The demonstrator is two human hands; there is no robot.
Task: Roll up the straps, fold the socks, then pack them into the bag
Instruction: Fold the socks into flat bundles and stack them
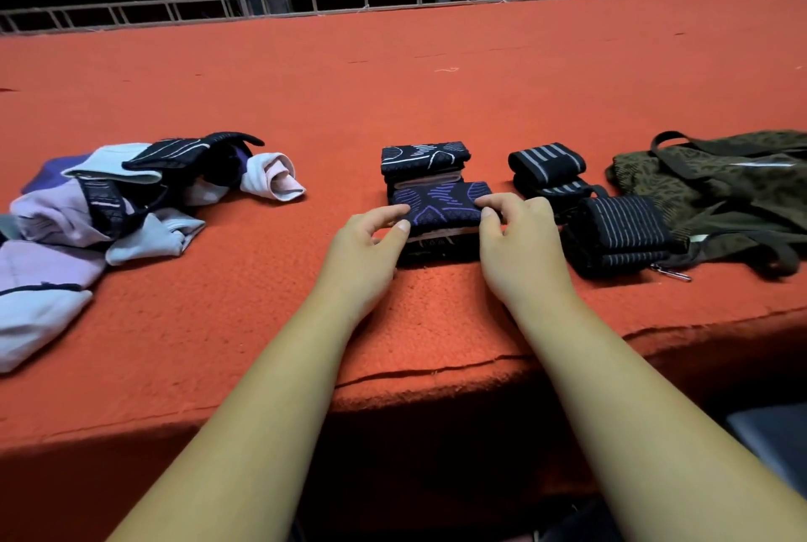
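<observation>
**A:** Folded sock, the dark one with the purple lines. Where is it?

**B:** On the red worktop, straight ahead of me, lying on top of another dark folded piece. My left hand pinches its left edge between thumb and forefinger, and my right hand pinches its right edge the same way. So my fingers are clamped on it from both sides.

**A:** And around it?

**B:** Just behind the folded sock, touching it, sits a second bundle, dark with white lines. To the right of the sock lie the rolled straps, black with grey stripes, some farther back and one nearer me. Beyond those, farther right again, the olive patterned bag lies slumped with its handles loose. Well to the left of the sock is a loose pile of socks, lilac, white and dark, not yet folded.
</observation>
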